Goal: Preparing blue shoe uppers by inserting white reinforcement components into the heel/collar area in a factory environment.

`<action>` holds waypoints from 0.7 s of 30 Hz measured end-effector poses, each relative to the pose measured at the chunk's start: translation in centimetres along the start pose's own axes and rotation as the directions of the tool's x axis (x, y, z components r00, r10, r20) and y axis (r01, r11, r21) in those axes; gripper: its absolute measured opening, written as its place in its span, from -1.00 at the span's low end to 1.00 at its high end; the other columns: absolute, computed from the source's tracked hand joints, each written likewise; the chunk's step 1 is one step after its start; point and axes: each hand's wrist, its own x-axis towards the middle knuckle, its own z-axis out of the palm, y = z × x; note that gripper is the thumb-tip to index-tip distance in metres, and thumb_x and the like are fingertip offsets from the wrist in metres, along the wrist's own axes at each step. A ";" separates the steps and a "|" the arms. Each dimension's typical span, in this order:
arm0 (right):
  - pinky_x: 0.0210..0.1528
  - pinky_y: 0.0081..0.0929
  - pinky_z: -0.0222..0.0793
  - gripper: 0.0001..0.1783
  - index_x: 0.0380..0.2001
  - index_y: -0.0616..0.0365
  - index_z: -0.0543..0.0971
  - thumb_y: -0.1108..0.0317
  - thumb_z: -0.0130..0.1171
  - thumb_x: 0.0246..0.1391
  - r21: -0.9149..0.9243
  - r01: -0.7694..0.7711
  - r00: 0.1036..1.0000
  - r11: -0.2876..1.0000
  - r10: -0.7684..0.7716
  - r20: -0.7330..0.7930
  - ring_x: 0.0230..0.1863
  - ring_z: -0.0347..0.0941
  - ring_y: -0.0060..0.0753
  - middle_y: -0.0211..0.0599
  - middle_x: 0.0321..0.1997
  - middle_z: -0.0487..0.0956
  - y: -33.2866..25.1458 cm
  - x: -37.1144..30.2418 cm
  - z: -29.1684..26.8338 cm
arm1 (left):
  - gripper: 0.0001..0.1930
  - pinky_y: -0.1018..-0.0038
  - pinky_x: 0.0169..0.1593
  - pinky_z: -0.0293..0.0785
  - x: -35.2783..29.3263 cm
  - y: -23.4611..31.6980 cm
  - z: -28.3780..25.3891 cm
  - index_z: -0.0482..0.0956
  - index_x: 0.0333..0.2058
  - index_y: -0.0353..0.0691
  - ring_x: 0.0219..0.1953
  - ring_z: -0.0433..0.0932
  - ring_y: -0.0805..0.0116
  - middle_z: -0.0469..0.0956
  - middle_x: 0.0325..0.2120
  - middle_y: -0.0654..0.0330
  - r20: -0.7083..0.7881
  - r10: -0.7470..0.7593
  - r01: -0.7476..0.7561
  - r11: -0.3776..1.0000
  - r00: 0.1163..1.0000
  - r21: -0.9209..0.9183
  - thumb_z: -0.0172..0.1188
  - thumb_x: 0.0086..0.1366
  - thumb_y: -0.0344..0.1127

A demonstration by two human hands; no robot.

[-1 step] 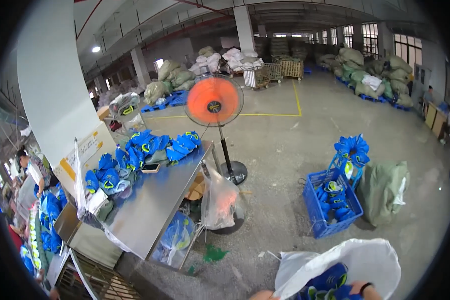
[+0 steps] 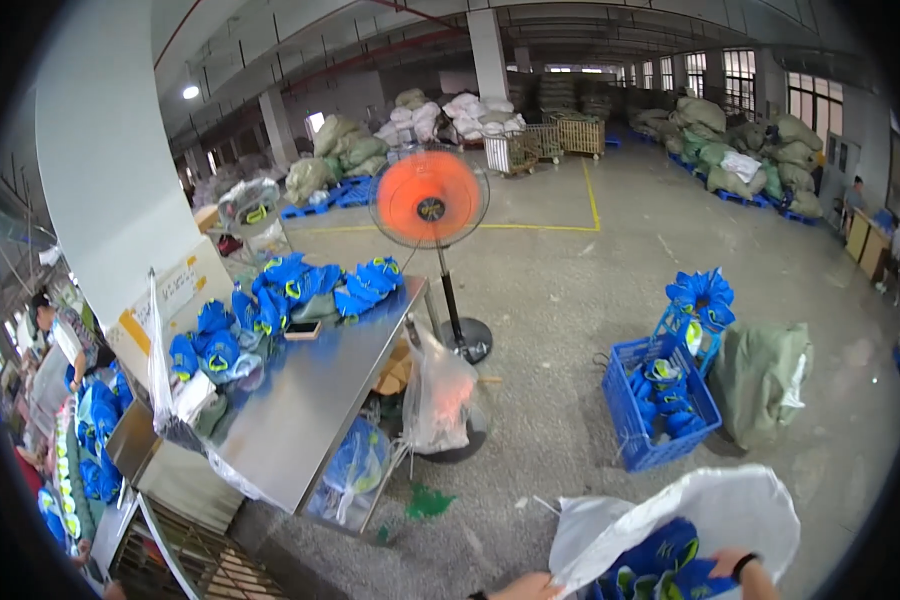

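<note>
At the white sack [image 2: 742,505], left hand [image 2: 533,587] clasps rim; right hand [image 2: 730,563] touches blue shoes [image 2: 662,546], grip unclear.

Shoe uppers [image 2: 291,283] along table's [image 2: 320,410] far-left edge, phone [image 2: 302,330] at heap's near side. Fan [image 2: 430,208] off table's far right corner. Crate [image 2: 672,446] right of table, uppers inside; closed-in sack [image 2: 755,390] right of crate. Open sack [image 2: 710,492] before crate, uppers inside.

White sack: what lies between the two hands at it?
Between the left hand and right hand, the head view shows the edge of the white sack and, inside, blue shoe pieces.
</note>
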 end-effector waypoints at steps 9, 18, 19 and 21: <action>-0.44 -0.28 0.17 -0.90 -0.82 0.06 0.39 0.33 0.06 -0.57 -0.648 -0.333 0.096 0.685 -0.659 -0.746 -0.51 0.27 -0.16 -0.33 -0.76 0.34 -30.8 -39.5 -21.9 | -0.68 0.38 -0.47 0.37 -2.2 -3.2 -2.8 0.45 -0.32 -0.34 -0.58 0.49 0.22 0.52 -0.48 0.01 0.032 0.315 -0.314 0.921 0.948 0.231 0.01 0.20 -0.13; -0.39 -0.35 0.11 -0.88 -0.66 0.09 0.42 0.41 0.14 -0.40 -0.820 -0.247 -0.268 0.517 -0.849 -0.455 -0.44 0.24 -0.21 -0.34 -0.61 0.35 -54.9 -40.2 -27.0 | -0.60 0.60 -0.41 0.41 -23.2 -1.1 -18.3 0.31 0.01 -0.28 -0.51 0.43 0.59 0.49 -0.18 0.19 -0.435 0.337 -0.456 0.866 0.835 -0.204 0.07 0.17 -0.43; -0.39 -0.35 0.12 -0.87 -0.66 0.08 0.42 0.43 0.15 -0.43 -0.850 -0.224 -0.290 0.477 -0.865 -0.409 -0.44 0.25 -0.23 -0.36 -0.61 0.36 -57.4 -38.5 -27.7 | -0.60 0.60 -0.41 0.41 -25.4 -1.2 -19.5 0.31 0.01 -0.28 -0.51 0.43 0.59 0.49 -0.18 0.19 -0.486 0.321 -0.457 0.868 0.813 -0.192 0.07 0.17 -0.43; -0.39 -0.36 0.13 -0.83 -0.66 0.07 0.42 0.44 0.17 -0.48 -0.884 -0.182 -0.337 0.431 -0.872 -0.355 -0.44 0.26 -0.25 -0.38 -0.62 0.36 -61.7 -36.0 -27.9 | -0.42 0.61 -0.44 0.40 -28.3 -1.4 -21.3 0.14 0.11 -0.27 -0.57 0.48 0.50 0.40 -0.05 0.11 -0.583 0.277 -0.384 0.921 0.764 -0.067 0.14 0.14 -0.31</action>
